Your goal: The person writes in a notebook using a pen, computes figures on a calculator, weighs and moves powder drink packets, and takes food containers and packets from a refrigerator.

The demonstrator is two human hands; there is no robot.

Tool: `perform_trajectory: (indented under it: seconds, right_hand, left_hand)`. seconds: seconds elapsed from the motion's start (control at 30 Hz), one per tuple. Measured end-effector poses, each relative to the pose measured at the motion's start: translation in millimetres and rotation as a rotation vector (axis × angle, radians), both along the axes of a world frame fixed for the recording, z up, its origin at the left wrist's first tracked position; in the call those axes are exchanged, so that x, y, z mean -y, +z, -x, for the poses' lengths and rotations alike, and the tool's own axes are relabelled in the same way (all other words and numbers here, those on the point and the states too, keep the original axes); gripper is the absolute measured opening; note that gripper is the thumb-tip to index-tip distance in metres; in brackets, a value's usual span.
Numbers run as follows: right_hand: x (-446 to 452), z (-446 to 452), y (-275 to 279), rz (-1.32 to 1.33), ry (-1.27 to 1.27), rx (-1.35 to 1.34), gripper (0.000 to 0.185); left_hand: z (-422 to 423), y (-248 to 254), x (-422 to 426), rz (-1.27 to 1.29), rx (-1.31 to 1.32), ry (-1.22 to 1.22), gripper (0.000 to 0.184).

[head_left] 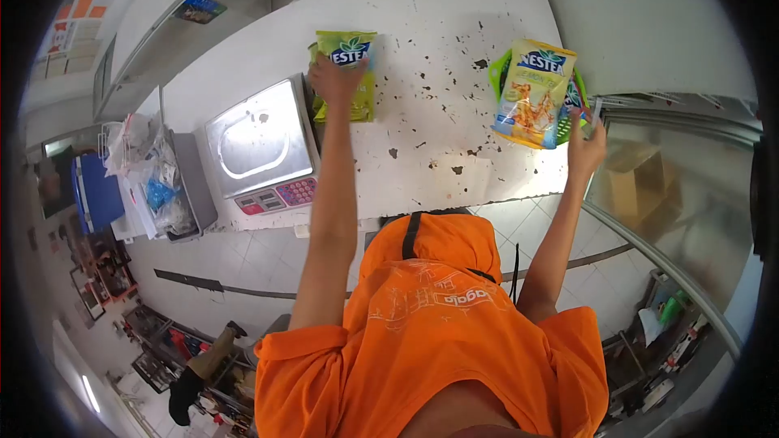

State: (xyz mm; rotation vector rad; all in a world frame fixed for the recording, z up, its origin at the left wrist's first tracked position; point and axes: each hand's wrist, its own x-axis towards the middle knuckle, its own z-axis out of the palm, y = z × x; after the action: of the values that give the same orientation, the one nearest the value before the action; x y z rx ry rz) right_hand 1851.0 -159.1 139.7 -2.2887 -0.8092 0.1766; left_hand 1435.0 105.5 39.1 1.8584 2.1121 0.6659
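"White counter (430, 12), chipped through to dark patches. Where's the green packet (363, 99) on it?"

"Over on the left part, just beside the scale (264, 138), with the left hand (335, 79) on top of it."

"Is that hand gripping it?"

"Its fingers lie across the front, touching, partly over the printed name. Whether they pinch the packet, I can't tell."

"And the yellow packet (534, 101)?"

"Well apart from the green one, at the counter's right end. It rests slantwise over a green basket (497, 73) and hides most of it."

"Where's the right hand (587, 148)?"

"At the basket's right side, near the yellow packet. I can't tell if the fingers are closed on the rim or on something else there."

"What's farther out?"

"That scale has a silver pan and a pink keypad. Left of it stands a grey bin (191, 178) with plastic bags (162, 166). Off to the right there's a cardboard box (641, 186). Nearest us is the person's orange shirt (454, 324), above a tiled floor (260, 255)."
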Motion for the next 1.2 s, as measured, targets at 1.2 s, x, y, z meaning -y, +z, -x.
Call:
perform_trajectory:
  seconds: [1.2]
  right_hand:
    - [10, -7, -60, -0.499, -0.007, -0.843, 0.042]
  left_hand:
    - [-266, 142, 154, 0.238, 0.157, -0.608, 0.108]
